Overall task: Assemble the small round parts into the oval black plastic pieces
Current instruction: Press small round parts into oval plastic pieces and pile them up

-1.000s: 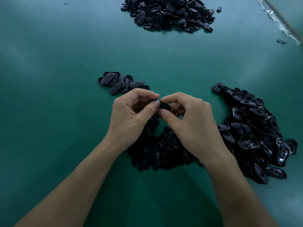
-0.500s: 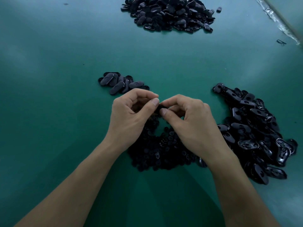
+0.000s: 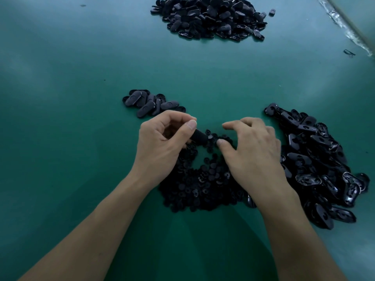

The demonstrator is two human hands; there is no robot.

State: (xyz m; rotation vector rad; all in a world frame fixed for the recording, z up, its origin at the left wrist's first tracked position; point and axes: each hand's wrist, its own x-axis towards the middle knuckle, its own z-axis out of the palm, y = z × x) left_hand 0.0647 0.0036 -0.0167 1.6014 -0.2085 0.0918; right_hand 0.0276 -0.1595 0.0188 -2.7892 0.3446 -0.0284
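Note:
My left hand [image 3: 162,142] pinches one oval black piece [image 3: 199,136] between thumb and fingers; only its right end shows. My right hand [image 3: 251,149] hovers apart from it, fingers spread and holding nothing, thumb tip low over the pile of small round parts [image 3: 203,183] that lies under both hands. A heap of oval black pieces [image 3: 320,163] lies to the right, many showing their hollow glossy side. A small group of oval pieces [image 3: 148,103] lies smooth side up just beyond my left hand.
A large heap of black oval pieces [image 3: 211,17] sits at the far middle of the green table [image 3: 71,98]. One stray piece [image 3: 272,12] lies beside it. A strip of clear tape [image 3: 345,27] marks the far right edge.
My hands were joined on one oval piece. Now the right hand has let go and moved right and down toward the round parts; the left hand keeps the piece.

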